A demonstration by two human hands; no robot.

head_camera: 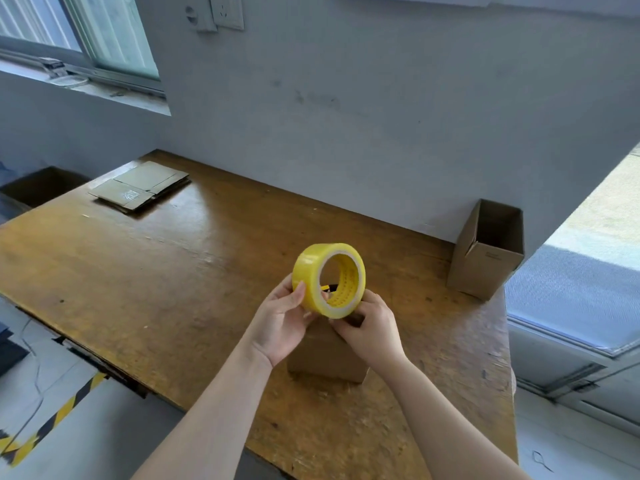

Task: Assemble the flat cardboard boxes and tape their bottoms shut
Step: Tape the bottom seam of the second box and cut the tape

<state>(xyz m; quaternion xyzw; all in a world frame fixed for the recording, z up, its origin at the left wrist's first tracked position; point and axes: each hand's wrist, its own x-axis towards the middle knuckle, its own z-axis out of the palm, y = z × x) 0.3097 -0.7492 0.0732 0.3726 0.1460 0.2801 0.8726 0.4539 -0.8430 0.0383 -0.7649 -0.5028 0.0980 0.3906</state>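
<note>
Cardboard box (327,355), plain brown, stands on the surface (138,271) near its front edge, right under both hands. Top half hidden by hands and wrists.

Tape roll (306,268) held just above the box, tilted, open core facing the camera. Glossy translucent yellow, pale inner ring.

Left hand (282,327): bare forearm reaching in from below, thumb pressed on the roll's outer band, fingers curled round behind.

Right hand (369,332): fingers curled in at the roll's lower rim, gripping it. Fingertips hidden; cannot tell whether they have a loose tape end. Small dark object visible through the core, unidentifiable.

Surface: worn orange-brown wood, scuffed and scratched.

Stack of flat cardboard boxes (140,187) at the far left corner, well apart from the hands.

Open upright box (485,251) at the far right edge, against the grey wall (346,116).

Another open carton (41,185) on the floor beyond the left edge, partly cut off.

Yellow-black hazard strip (52,420) on the floor, lower left.
</note>
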